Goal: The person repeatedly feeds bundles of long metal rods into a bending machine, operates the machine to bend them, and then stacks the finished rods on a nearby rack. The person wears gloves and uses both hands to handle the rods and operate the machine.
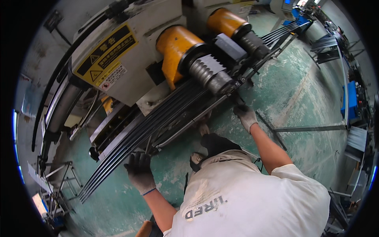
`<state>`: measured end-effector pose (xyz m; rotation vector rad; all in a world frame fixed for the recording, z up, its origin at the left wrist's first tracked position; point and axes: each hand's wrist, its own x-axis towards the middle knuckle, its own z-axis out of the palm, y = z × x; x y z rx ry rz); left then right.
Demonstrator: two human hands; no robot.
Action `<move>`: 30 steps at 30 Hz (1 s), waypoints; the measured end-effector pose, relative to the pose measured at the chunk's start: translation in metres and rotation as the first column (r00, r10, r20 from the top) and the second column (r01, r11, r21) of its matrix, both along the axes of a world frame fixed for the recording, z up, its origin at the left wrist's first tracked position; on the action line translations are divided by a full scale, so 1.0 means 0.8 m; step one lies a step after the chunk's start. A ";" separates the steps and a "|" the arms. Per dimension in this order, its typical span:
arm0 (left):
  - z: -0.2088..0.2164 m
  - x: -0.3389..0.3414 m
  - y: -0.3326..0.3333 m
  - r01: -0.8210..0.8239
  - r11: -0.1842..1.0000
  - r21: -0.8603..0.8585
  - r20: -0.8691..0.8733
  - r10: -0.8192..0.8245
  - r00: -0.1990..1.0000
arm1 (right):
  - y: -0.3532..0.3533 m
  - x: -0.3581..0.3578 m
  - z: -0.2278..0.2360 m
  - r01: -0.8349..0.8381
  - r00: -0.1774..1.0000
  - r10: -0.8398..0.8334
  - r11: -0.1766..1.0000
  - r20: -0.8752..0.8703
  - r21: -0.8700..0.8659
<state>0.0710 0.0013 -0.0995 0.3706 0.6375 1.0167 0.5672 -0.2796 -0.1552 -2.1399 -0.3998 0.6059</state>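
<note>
Several long dark metal tubes (130,138) lie side by side, slanting from the lower left up under the orange machine's rollers. My left hand (139,172), in a grey glove with a dark coating, is beside the tubes near their lower-left stretch. Its fingers are raised and apart; whether they touch the tubes I cannot tell. My right hand (246,117), gloved too, is at the machine's front edge, below a threaded cylinder (211,73). Its fingers are bent in by a dark bracket, and what they hold is hidden.
Two orange housings (183,41) stand on the grey machine body (146,23), which bears a yellow and black warning label (106,49). A metal rail (189,122) runs along its front. A thin floor bar (310,128) stretches right. Racks and blue bins (350,100) line the right side.
</note>
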 end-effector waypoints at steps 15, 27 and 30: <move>0.118 0.015 0.029 -0.094 0.942 0.322 0.088 0.069 0.994 | 0.130 0.035 0.145 0.536 0.842 -0.251 0.489 -0.477 0.688; 0.355 0.086 0.050 -0.161 0.729 0.665 -0.445 0.561 0.698 | 0.142 0.058 0.166 0.402 0.913 -0.306 0.560 -0.270 0.725; 0.397 0.130 0.062 -0.187 0.655 0.732 -0.398 0.634 0.663 | 0.150 0.094 0.168 0.376 0.926 -0.247 0.634 -0.284 0.676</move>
